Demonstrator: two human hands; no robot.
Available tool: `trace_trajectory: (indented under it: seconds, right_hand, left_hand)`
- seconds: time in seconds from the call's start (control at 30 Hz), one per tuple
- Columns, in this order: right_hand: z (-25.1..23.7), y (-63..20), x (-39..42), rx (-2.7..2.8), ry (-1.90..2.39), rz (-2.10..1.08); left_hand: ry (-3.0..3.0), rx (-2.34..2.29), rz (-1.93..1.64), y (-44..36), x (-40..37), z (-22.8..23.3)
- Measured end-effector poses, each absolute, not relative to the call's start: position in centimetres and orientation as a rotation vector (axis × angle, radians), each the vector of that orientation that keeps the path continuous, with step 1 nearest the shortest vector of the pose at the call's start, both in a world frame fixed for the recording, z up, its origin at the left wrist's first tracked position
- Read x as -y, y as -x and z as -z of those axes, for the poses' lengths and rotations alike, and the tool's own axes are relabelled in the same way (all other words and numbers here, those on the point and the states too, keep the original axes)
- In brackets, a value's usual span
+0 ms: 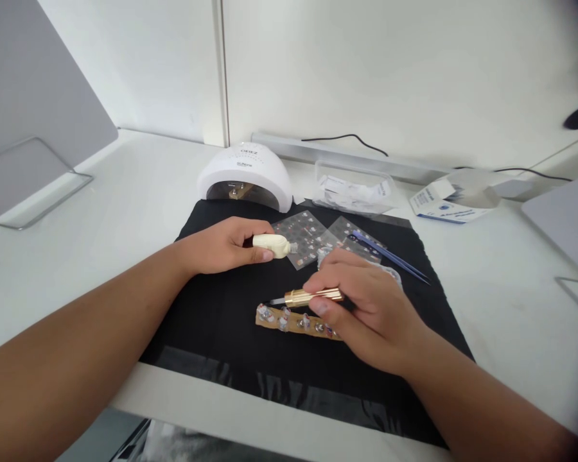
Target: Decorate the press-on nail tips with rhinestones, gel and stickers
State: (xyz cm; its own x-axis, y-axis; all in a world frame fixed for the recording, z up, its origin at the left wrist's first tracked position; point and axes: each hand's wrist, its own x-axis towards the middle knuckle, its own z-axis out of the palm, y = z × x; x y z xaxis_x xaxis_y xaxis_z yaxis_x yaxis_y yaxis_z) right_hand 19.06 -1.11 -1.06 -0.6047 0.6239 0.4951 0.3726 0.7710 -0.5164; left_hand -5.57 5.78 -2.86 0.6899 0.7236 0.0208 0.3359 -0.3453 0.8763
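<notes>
My left hand is closed round a pale yellow nail polish bottle, tipped on its side with its uncapped neck to the right. Between the thumb and fingers of my right hand is a nail polish brush with a gold cap handle. Its dark bristles reach the left end of a tan strip; whether they touch it I cannot tell. Small nail tips with white and coloured figures sit in a row along this strip. Its right end is hidden by my right hand.
Under my hands lies a black mat. Clear sticker sheets and blue tweezers lie on it. Behind stand a white nail lamp, a clear plastic box of packets and an opened carton.
</notes>
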Motion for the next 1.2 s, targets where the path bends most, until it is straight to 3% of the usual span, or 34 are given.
trace_trajectory:
  seconds: [0.7,0.9,1.2]
  right_hand:
    - [0.83,-19.55,1.13,2.274,0.457,-0.493]
    - [1.08,-19.10,1.14,2.277,0.562,-0.427]
    - [0.65,-19.55,1.33,2.122,0.660,-0.566]
  left_hand:
    - [-1.961,-0.852,-0.501,5.54,-5.58,2.67]
    - [-1.990,-0.866,-0.500,5.44,-5.63,2.54]
    - [-2.006,-0.866,-0.486,5.47,-5.71,2.60]
